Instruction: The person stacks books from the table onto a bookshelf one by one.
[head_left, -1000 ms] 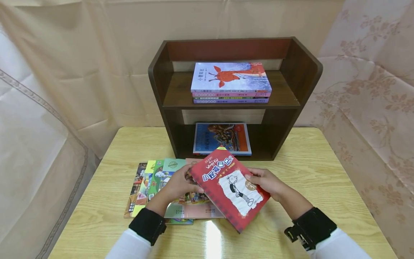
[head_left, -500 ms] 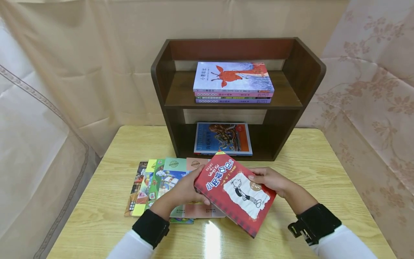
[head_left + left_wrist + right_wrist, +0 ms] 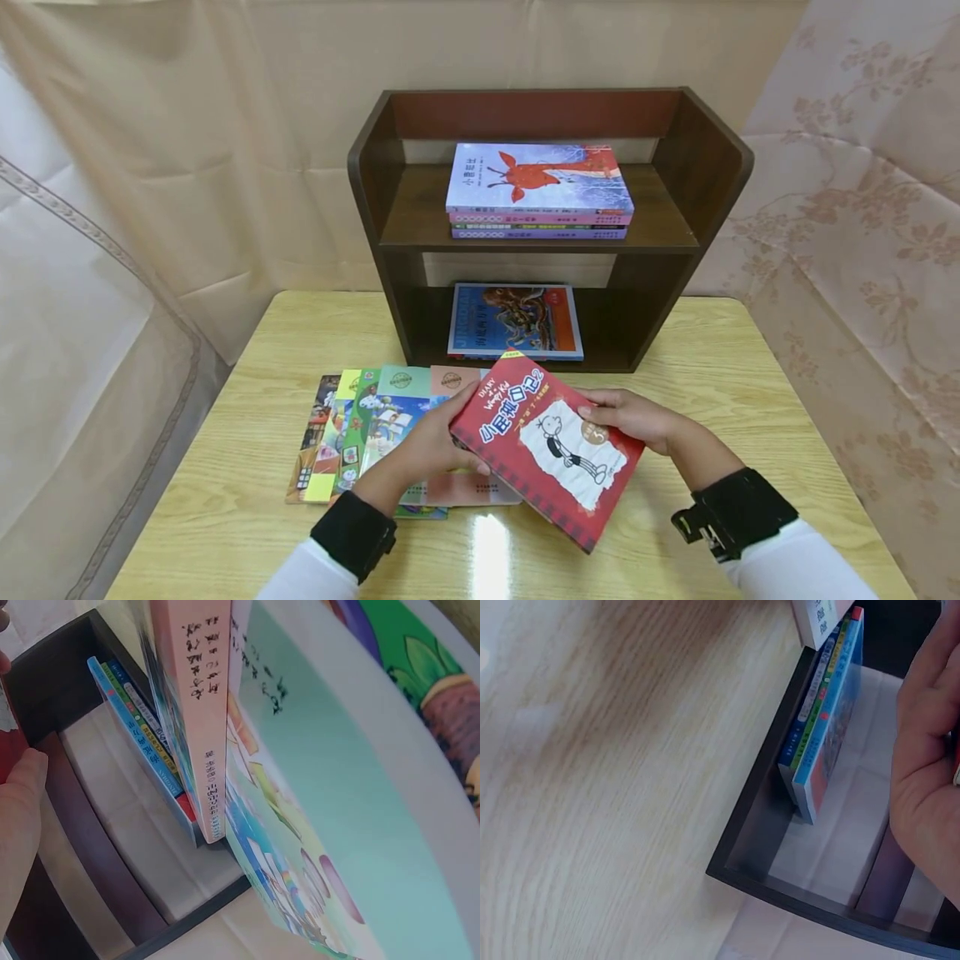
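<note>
A red paperback book (image 3: 551, 454) with a cartoon figure on its cover is held at a slant above the front of the table. My left hand (image 3: 431, 446) grips its left edge. On the opposite edge, my right hand (image 3: 630, 419) holds it with the thumb on the cover; the other fingers are mostly hidden beneath. Under and beside the left hand, several picture books (image 3: 348, 450) lie overlapping on the table. The left wrist view catches only part of the left hand (image 3: 19, 817), and the right wrist view part of the right hand (image 3: 930, 757).
A dark wooden two-tier bookshelf (image 3: 686, 250) stands behind the hands. Its upper shelf bears a stack of books topped by a giraffe cover (image 3: 540, 179). Thin books with a blue and orange cover (image 3: 516, 321) lie below. Wooden table (image 3: 750, 400) surrounds it; cloth hangs behind.
The red book has shifted a little to the right and its cover has tipped more toward the head camera, both hands moving with it. In the last half second it stays nearly still.
</note>
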`<state>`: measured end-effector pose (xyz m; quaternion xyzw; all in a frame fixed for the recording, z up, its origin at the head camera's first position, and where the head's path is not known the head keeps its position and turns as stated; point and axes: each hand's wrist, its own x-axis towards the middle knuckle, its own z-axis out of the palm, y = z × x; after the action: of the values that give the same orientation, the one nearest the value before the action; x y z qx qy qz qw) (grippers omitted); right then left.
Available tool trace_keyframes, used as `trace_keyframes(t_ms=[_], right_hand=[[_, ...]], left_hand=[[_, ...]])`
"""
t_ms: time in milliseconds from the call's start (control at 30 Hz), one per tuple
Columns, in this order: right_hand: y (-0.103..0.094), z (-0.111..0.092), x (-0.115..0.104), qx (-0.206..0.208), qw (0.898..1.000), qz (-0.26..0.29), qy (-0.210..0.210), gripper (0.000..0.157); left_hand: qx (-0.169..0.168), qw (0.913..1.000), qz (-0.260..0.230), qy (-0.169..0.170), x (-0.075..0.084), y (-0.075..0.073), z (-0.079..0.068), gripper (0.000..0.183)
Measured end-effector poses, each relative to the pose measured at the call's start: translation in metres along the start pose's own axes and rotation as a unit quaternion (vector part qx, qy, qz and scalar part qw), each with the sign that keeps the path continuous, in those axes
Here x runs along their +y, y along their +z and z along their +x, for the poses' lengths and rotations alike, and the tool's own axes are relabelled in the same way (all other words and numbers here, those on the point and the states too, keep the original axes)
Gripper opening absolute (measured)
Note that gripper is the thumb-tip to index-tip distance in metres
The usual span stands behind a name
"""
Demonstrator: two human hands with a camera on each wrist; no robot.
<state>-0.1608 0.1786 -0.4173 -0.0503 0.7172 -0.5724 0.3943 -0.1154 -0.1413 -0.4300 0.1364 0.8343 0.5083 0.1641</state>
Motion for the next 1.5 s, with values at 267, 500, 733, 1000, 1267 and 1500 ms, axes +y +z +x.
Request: trace_keyframes(t_ms=[267,500,733,1000,1267,1500], right_hand=[[-0.002,-0.002,-0.005,0.013,1.000,0.003,-0.003,0.066],[-0.008,-0.002,-0.005,0.024,0.997,0.047,-0.057,0.055],[-0.004,0.000,-0.008,0.070,0.984,0.116,-0.118,0.061],[0.016,0.002,-0.017,0.116,0.964,0.174,-0.163,0.083],[0.029,0.012,-0.022,0.129,0.956,0.155,-0.212,0.074],[0.034,0.013,-0.024,0.151,0.969,0.071,-0.181,0.090]], left_hand=[[0.006,1.0000,-0.002,0.007,-0.003,-0.002,0.002,0.104],[0.030,0.9976,-0.057,-0.025,-0.005,-0.005,0.000,0.102],[0.084,0.9904,-0.099,-0.045,-0.008,-0.006,0.003,0.096],[0.149,0.9794,-0.127,-0.047,-0.008,-0.006,0.010,0.099],[0.198,0.9687,-0.138,-0.058,-0.007,-0.004,0.018,0.101],[0.213,0.9612,-0.164,-0.062,-0.009,-0.005,0.020,0.099]])
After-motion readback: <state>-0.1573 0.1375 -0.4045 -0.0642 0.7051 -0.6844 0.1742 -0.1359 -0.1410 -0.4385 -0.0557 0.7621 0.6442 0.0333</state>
